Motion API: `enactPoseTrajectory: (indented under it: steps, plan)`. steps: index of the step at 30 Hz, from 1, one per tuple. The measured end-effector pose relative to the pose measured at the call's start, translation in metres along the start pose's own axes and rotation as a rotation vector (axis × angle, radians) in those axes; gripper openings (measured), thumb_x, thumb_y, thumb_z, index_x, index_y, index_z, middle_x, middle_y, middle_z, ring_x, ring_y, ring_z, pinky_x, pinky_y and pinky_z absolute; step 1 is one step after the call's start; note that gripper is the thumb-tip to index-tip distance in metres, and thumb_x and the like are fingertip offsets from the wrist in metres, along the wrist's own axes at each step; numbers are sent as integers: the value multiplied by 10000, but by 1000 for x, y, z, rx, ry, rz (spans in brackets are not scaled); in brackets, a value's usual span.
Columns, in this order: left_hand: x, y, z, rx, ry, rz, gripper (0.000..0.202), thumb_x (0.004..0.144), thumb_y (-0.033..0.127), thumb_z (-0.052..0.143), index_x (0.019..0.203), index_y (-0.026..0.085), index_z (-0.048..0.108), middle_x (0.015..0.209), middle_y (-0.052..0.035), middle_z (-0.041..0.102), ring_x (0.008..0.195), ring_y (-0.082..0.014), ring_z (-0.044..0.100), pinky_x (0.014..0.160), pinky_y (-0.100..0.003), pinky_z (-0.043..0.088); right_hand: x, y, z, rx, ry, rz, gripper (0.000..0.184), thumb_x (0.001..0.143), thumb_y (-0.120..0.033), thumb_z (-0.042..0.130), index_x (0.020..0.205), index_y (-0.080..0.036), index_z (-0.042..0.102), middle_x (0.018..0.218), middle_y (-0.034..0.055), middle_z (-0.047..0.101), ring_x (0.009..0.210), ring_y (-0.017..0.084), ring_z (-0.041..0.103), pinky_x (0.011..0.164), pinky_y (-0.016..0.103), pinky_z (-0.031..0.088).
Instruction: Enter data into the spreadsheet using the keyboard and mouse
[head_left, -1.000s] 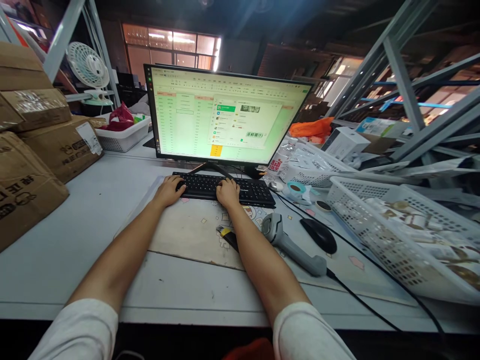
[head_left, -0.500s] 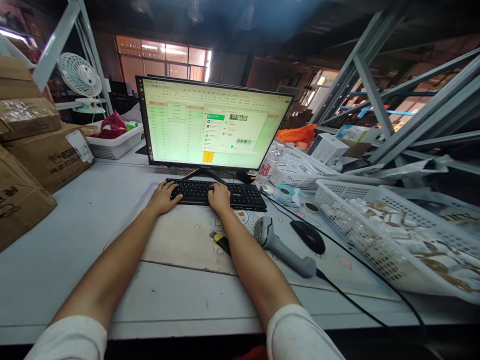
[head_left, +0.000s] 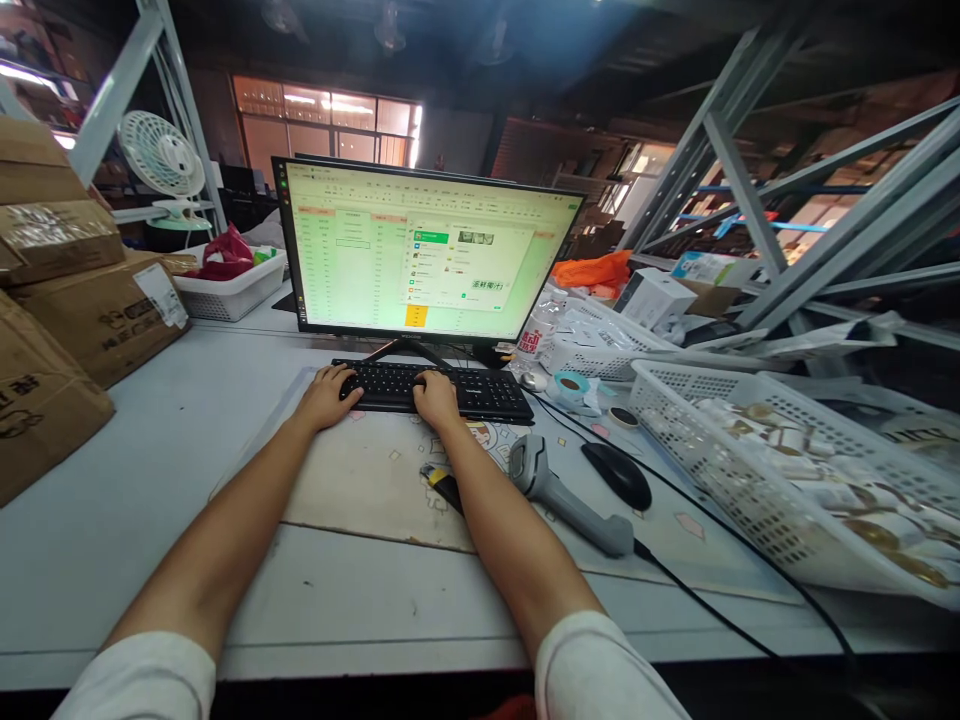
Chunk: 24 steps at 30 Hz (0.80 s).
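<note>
Left hand point(head_left: 324, 397) and right hand point(head_left: 435, 398) loosely spread, resting on black keyboard point(head_left: 484, 393), each grip holding nothing

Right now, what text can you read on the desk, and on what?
Nothing reads surely.
Monitor: spreadsheet and chat text too small; one larger Chinese line, blurred.
Boxes: printed Chinese characters and a white label, blurred.
Bottle: red label, unreadable.
Keyboard: key legends too small.
</note>
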<state>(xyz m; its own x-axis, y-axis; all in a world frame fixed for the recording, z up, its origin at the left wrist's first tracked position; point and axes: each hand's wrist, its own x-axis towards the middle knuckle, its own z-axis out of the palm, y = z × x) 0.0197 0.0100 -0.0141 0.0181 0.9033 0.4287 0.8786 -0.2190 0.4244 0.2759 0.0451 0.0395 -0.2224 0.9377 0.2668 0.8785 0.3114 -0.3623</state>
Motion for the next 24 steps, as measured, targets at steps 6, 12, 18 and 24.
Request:
enactPoseTrajectory:
  steps: [6, 12, 18, 24]
  plan:
    - [4, -2, -3, -108, 98, -41, 482, 986, 342, 479, 1365, 112, 669, 1482, -116, 604, 1421, -296, 493, 1277, -443, 341, 2, 1, 1, -1, -24, -4, 356, 988, -129, 516, 1285, -122, 713, 1380, 123, 652, 1301, 294, 566, 1139, 415, 408]
    - [7, -3, -9, -129, 194, -153, 456, 955, 206, 440, 1345, 125, 662, 1396, -118, 657, 1332, -288, 571, 1218, -450, 419, 2, 1, 1, 6, -32, -17, 368, 986, -122, 509, 1294, -112, 709, 1386, 127, 648, 1314, 302, 556, 1154, 431, 395]
    - [10, -10, -11, -179, 183, -211, 520, 935, 129, 351, 1365, 136, 644, 1405, -96, 655, 1348, -249, 583, 1224, -439, 432, 4, 3, 5, 11, -19, -22, 364, 980, -122, 510, 1284, -112, 711, 1396, 127, 642, 1302, 304, 559, 1144, 435, 399]
    - [18, -15, -16, -181, 60, -167, 618, 834, 113, 464, 1429, 137, 631, 1547, -95, 547, 1494, -227, 462, 1311, -405, 319, 4, 2, 5, 25, -14, -13, 351, 977, -116, 520, 1268, -117, 715, 1393, 128, 644, 1316, 311, 554, 1136, 445, 408]
